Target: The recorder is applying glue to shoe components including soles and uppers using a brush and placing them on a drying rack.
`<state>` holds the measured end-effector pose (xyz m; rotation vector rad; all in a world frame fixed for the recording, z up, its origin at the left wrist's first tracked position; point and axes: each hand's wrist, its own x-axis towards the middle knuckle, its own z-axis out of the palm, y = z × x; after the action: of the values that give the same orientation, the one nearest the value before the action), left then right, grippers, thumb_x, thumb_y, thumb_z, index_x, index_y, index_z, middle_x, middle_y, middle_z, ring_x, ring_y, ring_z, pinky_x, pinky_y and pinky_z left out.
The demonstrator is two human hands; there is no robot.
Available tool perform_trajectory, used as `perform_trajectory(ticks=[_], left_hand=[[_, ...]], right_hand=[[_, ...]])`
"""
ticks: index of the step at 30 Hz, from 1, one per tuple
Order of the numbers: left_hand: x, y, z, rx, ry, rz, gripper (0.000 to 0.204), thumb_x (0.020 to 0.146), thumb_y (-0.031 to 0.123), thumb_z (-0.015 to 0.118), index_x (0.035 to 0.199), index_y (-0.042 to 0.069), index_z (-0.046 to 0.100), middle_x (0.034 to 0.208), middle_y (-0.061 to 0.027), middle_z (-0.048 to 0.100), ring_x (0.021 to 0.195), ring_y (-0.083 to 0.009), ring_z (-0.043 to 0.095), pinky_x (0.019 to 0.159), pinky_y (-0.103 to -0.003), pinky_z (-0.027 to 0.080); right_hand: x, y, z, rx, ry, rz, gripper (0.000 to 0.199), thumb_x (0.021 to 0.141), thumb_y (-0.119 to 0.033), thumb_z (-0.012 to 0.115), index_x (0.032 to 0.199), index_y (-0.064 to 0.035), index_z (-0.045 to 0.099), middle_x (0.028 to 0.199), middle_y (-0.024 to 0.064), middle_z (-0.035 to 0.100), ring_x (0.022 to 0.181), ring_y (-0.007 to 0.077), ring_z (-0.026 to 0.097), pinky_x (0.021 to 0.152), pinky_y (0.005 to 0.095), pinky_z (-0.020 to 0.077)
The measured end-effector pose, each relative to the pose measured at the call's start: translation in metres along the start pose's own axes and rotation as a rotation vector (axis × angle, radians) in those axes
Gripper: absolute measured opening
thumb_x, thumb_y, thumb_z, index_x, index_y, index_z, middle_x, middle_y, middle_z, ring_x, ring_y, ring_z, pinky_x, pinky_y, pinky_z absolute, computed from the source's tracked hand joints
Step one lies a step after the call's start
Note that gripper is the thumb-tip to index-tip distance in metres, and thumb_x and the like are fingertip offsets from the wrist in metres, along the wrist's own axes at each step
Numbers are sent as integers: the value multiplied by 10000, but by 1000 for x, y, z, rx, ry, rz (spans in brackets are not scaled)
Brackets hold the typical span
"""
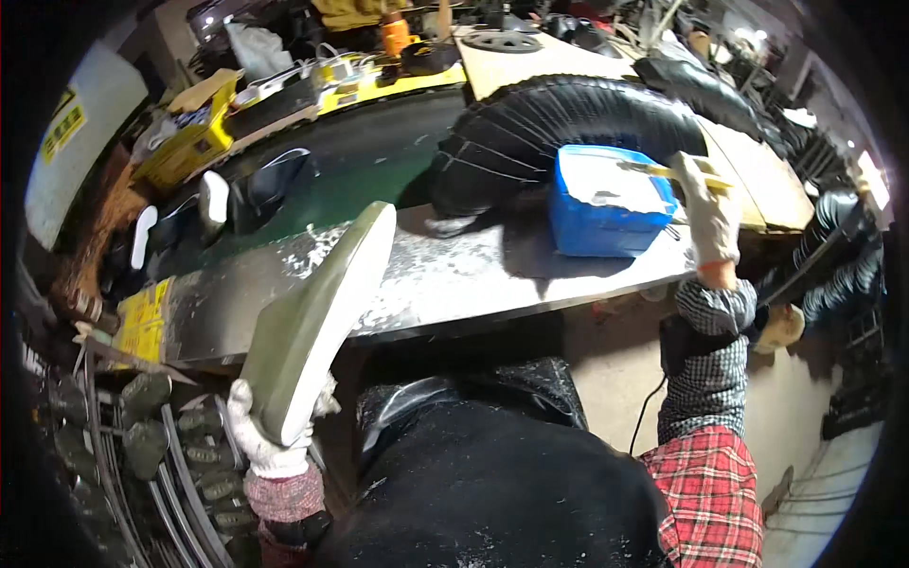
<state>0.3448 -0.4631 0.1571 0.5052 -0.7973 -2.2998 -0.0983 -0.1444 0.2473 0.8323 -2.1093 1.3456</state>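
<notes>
My left hand [270,431], in a white glove, is closed round the lower end of an olive-green shoe [289,336]. The shoe is held up at a slant at the bench's front edge, its white sole [352,301] facing right. On the right, my gloved right hand [708,204] grips a brush by its yellowish handle [651,169]. The brush reaches over a blue tub [606,225] holding a white substance [606,180]; whether its tip is dipped in is hard to make out.
The workbench [454,275] has white smears along its front. Behind the tub lies a shiny black ribbed bundle [568,123]. Dark shoes with white soles [216,201] stand at the left. A rack of olive shoes [147,445] is at lower left, a yellow box [189,142] at back left.
</notes>
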Motion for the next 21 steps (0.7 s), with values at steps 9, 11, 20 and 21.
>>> perform_trajectory(ticks=[9, 11, 20, 21], left_hand=[[-24, -57, -25, -537, -55, -581, 909, 834, 659, 514, 1345, -81, 384, 1138, -376, 533, 920, -445, 605, 582, -470, 551], [-27, -60, -11, -332, 170, -649, 919, 806, 758, 444, 1193, -73, 494, 951, -296, 608, 629, -330, 647, 436, -384, 544], [3, -104, -81, -452, -169, -388, 653, 960, 541, 389, 1325, 4, 453, 1140, -205, 590, 1006, -326, 622, 740, -419, 573], [5, -99, -71, -541, -372, -467, 696, 958, 557, 382, 1354, -14, 419, 1160, -229, 577, 990, -350, 625, 776, -455, 564]], right_hand=[[-11, 33, -22, 122, -62, 200, 213, 901, -214, 649, 916, -4, 676, 695, -11, 589, 637, 58, 514, 573, 219, 398], [-24, -1, -14, 112, -95, 162, 227, 910, -205, 625, 897, 20, 658, 710, 14, 590, 637, 67, 512, 584, 216, 403], [-109, -161, 197, 750, -877, -59, 219, 830, -167, 708, 991, -20, 692, 817, 124, 688, 713, 196, 672, 649, 304, 534], [-117, -139, 234, 870, -796, 185, 201, 860, -162, 685, 980, -1, 684, 815, 77, 692, 718, 108, 640, 635, 255, 514]])
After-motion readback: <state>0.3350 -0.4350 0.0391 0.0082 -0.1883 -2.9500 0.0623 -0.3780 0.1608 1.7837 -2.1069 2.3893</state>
